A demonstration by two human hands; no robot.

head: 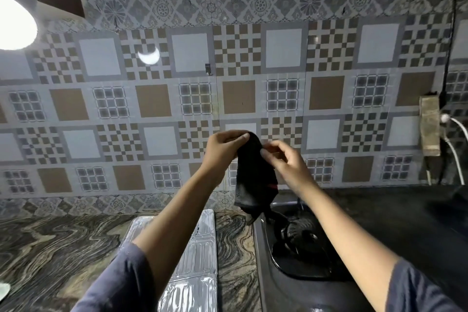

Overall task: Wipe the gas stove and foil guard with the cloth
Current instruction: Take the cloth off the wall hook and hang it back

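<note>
Head view: the dark cloth (253, 172) hangs in the air, its top pinched by fingers of the left hand (222, 147) and right hand (286, 157). Below the fingers, its tail dangles over the gas stove (291, 291); left of that, the foil guard (200, 243) lies flat on the counter (63, 248).

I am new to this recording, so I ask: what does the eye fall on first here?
At the centre, the left hand and the right hand hold a black cloth up before the patterned tile wall. Below, the foil guard lies on the marbled counter, left of the dark gas stove. A bright lamp glares at top left.
</note>
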